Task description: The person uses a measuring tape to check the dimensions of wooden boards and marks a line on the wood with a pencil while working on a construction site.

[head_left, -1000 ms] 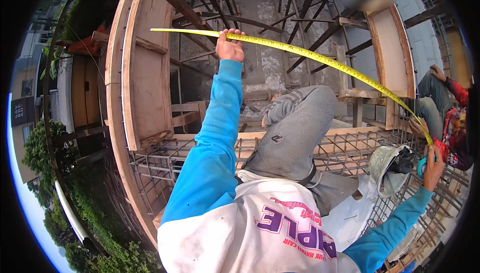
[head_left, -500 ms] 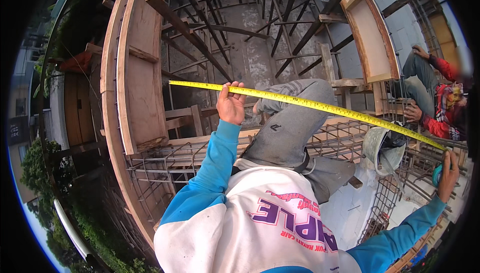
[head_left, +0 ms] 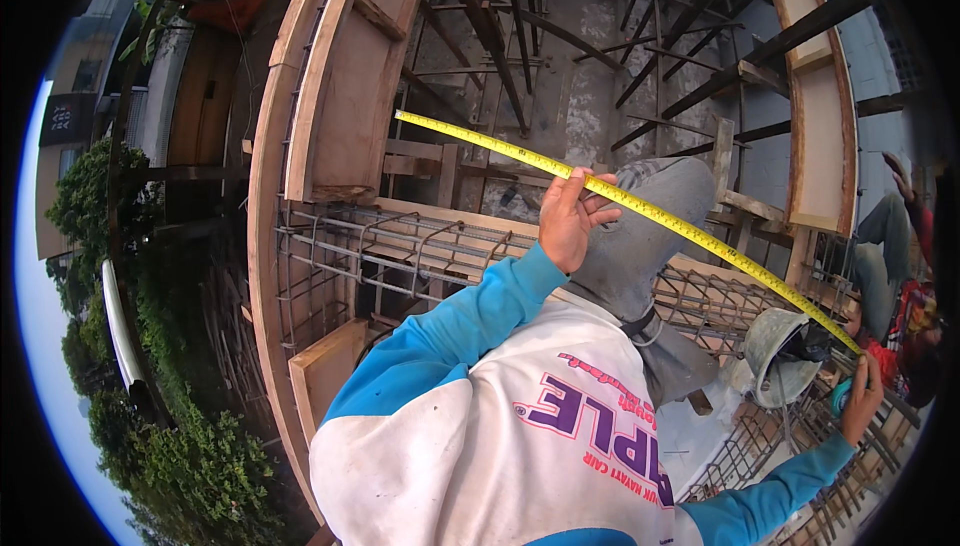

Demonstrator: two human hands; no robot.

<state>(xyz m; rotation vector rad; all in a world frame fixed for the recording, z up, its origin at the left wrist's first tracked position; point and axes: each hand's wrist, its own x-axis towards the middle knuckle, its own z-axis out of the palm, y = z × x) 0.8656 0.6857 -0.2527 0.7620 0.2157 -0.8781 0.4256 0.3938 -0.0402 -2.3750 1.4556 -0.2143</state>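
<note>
A yellow tape measure blade [head_left: 690, 230] stretches slantwise in front of me, its free end in the air near the wooden formwork panel [head_left: 350, 96]. My left hand [head_left: 572, 218] pinches the blade partway along, thumb on top and fingers below. At the far right my right hand [head_left: 862, 396] is closed around the teal case [head_left: 841, 398], where the blade comes out. The case is partly hidden by the fingers. Below the blade's right part sits a grey, stained bucket [head_left: 752, 348] with dark contents.
Steel rebar cages [head_left: 430, 256] run along the beam before me. Dark slanting props [head_left: 780, 51] stand over the lower floor. Another formwork panel [head_left: 822, 116] rises at the right. A co-worker [head_left: 885, 246] crouches at the right edge, close to the bucket.
The view has turned, shifting the formwork rightward. My left hand now sits farther along the blade from its free end. The blade slopes more steeply, and my right hand still holds the case.
</note>
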